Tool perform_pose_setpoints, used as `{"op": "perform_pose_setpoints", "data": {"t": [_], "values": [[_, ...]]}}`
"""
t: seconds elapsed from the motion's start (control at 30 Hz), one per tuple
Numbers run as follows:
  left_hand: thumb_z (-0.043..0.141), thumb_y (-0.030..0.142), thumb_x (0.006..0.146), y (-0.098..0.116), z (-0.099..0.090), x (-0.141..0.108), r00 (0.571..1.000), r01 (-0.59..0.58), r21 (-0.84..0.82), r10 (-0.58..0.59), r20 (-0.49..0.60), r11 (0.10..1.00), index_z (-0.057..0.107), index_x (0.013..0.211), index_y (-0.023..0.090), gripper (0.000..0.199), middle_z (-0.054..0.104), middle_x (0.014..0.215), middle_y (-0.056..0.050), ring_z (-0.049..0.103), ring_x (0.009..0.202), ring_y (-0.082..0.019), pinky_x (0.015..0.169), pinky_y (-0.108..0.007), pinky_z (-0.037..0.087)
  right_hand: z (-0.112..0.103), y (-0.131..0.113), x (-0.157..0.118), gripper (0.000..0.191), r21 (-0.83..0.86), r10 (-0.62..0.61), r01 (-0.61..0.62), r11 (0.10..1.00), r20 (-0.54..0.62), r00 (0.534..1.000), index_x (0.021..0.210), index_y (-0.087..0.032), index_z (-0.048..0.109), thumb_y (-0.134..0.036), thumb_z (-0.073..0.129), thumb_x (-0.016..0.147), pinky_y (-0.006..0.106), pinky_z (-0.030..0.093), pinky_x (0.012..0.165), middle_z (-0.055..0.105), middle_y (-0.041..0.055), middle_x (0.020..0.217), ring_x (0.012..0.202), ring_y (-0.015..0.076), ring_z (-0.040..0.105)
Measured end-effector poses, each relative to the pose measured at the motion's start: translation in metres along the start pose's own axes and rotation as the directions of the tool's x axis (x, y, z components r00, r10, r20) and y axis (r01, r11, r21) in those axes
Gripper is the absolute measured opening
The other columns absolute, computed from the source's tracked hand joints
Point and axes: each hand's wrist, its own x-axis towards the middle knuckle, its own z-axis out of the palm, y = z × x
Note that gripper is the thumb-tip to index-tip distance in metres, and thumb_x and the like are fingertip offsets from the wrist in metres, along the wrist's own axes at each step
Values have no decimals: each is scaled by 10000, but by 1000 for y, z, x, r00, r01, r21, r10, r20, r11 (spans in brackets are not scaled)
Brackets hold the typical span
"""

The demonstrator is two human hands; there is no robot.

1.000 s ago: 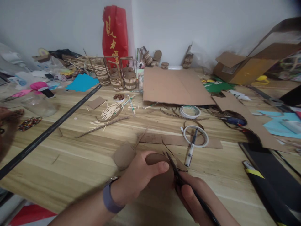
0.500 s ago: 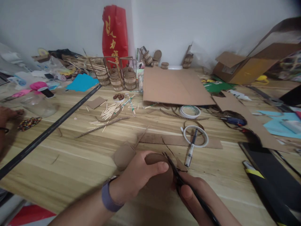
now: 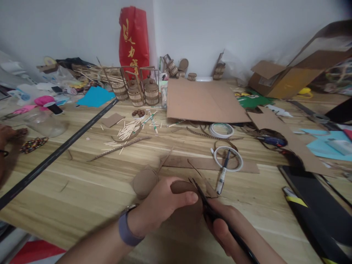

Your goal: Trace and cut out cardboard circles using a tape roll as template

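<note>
A rounded piece of brown cardboard (image 3: 187, 214) is gripped at its edge by my left hand (image 3: 162, 200), thumb on top and the other fingers hidden beneath. Black scissors (image 3: 205, 196) are held in my right hand (image 3: 229, 222), their blades lying along the cardboard's right edge. A thin cut strip (image 3: 195, 168) curls up beyond the blade tips. Just past my left hand, another round cardboard piece (image 3: 145, 182) lies on the wooden table (image 3: 104, 194).
A white marker (image 3: 222, 179) leans over a tape roll (image 3: 239, 165) ahead. Thin sticks (image 3: 128, 131) lie scattered, with small lidded baskets (image 3: 136, 94) behind. A large cardboard sheet (image 3: 205, 101) covers the back. At far left, another person's hand (image 3: 7, 135) is near beads.
The cardboard has tipped a little in my left hand, and the scissors have shifted slightly along its edge. The view has moved marginally; the table items stay put.
</note>
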Motion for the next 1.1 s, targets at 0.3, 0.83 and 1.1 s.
{"op": "perform_pose_setpoints", "data": {"t": [0.3,0.83,1.1], "values": [[832,403,709,-1,-1,2,1000,-13,32,13,11,999,816,953,178,332,819,1000,-53,706,1003,-289,885,-357,534,-2,6,-2,715,-34,6,-5,999,38,999,819,-194,649,-796,295,970,275,425,546,646,44,687,610,189,593],[836,395,747,-5,-2,3,996,-69,-4,69,52,998,823,964,204,290,828,1013,-34,723,1021,-277,913,-350,537,-2,6,-3,701,-79,15,-11,997,45,999,812,-199,660,-773,298,987,282,429,573,686,64,709,637,207,616],[837,382,731,-4,-2,4,996,-54,-23,55,66,998,825,988,203,314,830,1036,-41,724,1041,-281,937,-357,528,-4,6,-2,726,-61,52,-48,997,73,996,773,-204,630,-814,285,959,268,391,550,613,26,665,606,181,554]]}}
